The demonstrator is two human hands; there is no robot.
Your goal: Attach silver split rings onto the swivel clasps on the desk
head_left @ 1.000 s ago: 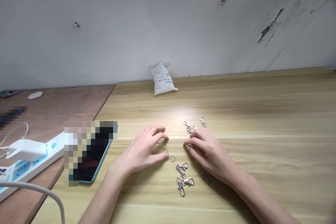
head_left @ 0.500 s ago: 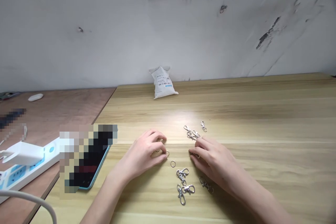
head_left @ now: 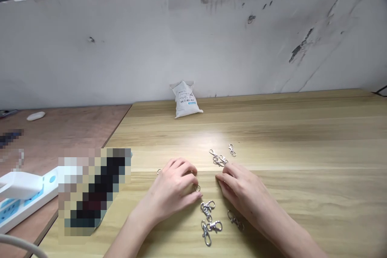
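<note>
My left hand rests palm down on the light wooden table, fingers curled over small metal split rings. One ring shows at its fingertips and another ring lies just left of it. My right hand lies palm down beside it, fingers close together and pressed to the tabletop; whether anything is under them is hidden. Silver lobster clasps lie between and below the hands. More clasps lie just beyond my right fingers.
A small white labelled bag stands against the scuffed wall at the back. To the left, a blurred-out phone-like object and a white power strip lie near the seam with a darker brown table.
My left hand slid right and toward me, covering the rings; one ring now lies left of it. My right hand shifted slightly nearer. The view tilted up a little.
</note>
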